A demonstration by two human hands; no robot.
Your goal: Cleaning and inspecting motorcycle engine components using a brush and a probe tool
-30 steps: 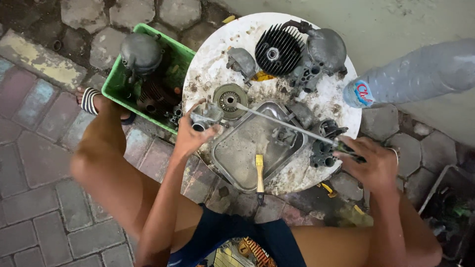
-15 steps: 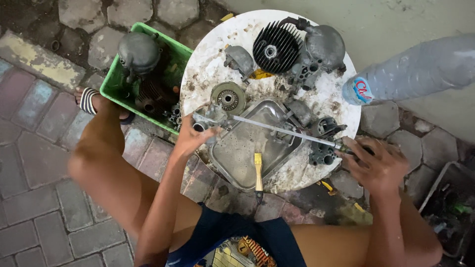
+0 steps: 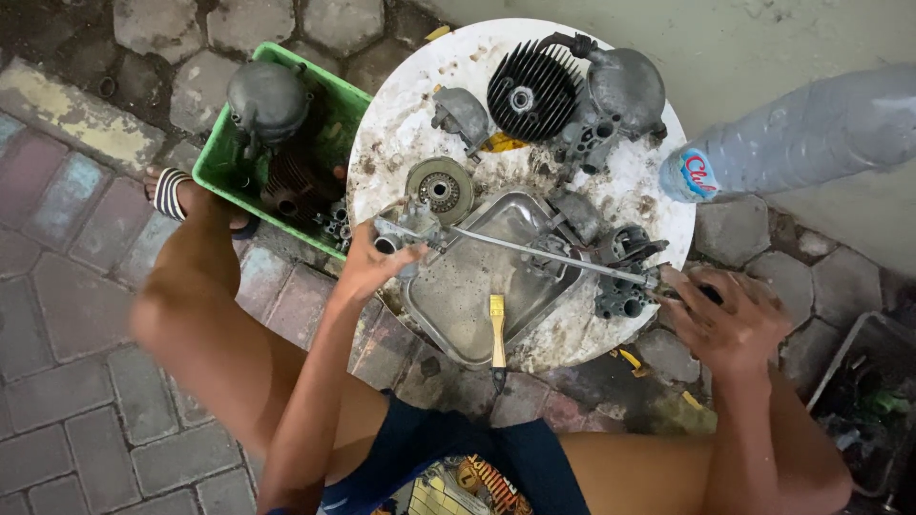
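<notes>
My left hand (image 3: 370,265) grips a small grey metal engine part (image 3: 405,227) at the left edge of a round white table (image 3: 401,133). My right hand (image 3: 730,324) is closed around the handle of a long screwdriver (image 3: 544,253), whose shaft reaches across a square metal tray (image 3: 468,296) to that part. A yellow-handled brush (image 3: 497,329) lies on the tray's near edge. On the table sit a finned black cylinder (image 3: 528,91), a grey engine casing (image 3: 625,91), a round disc part (image 3: 440,189) and smaller dark parts (image 3: 620,272).
A green plastic crate (image 3: 329,105) with dirty engine pieces stands left of the table. A clear plastic bottle (image 3: 801,138) juts in from the right. My knees flank the table; a sandalled foot (image 3: 172,191) rests on paving stones. A grey bin (image 3: 873,401) sits at lower right.
The screwdriver's shaft has swung from a steeper slant to lying flatter across the tray. My right hand shifted slightly up along the table edge.
</notes>
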